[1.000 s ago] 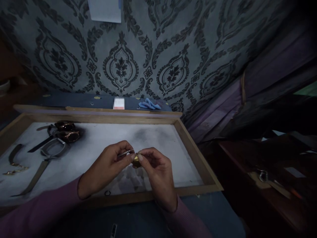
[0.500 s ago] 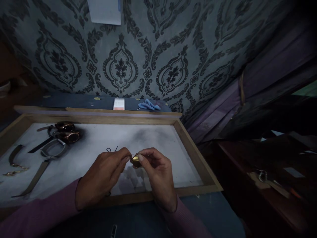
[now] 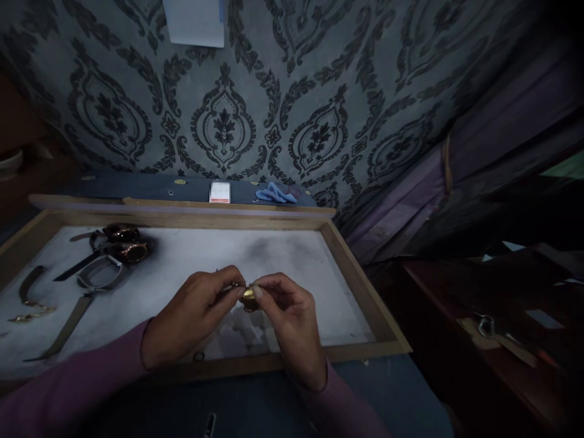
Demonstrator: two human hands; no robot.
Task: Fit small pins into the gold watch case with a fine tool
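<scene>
My right hand [image 3: 294,322] pinches a small, rounded, gold-coloured watch case [image 3: 249,297] between thumb and fingers, above the near part of a wooden tray [image 3: 378,310]. Thumb and forefinger of my left hand [image 3: 194,316] are pressed together at the case's left edge. Whatever lies between those left fingertips is too small to make out. A small dark ring [image 3: 199,356] lies below my left hand, by the tray's front edge.
On the tray's left lie watches [image 3: 130,249], a grey strap loop [image 3: 103,274], a long strap [image 3: 68,328] and a dark strap with a gold-coloured chain [image 3: 31,309]. Behind the tray are a small box [image 3: 219,192] and a blue cloth [image 3: 276,193]. A dark red table [image 3: 438,286] stands right.
My left hand has shifted slightly right and up against the watch case, now covering a thin dark loop seen behind it earlier. The dark ring shows more fully. My right hand keeps its hold.
</scene>
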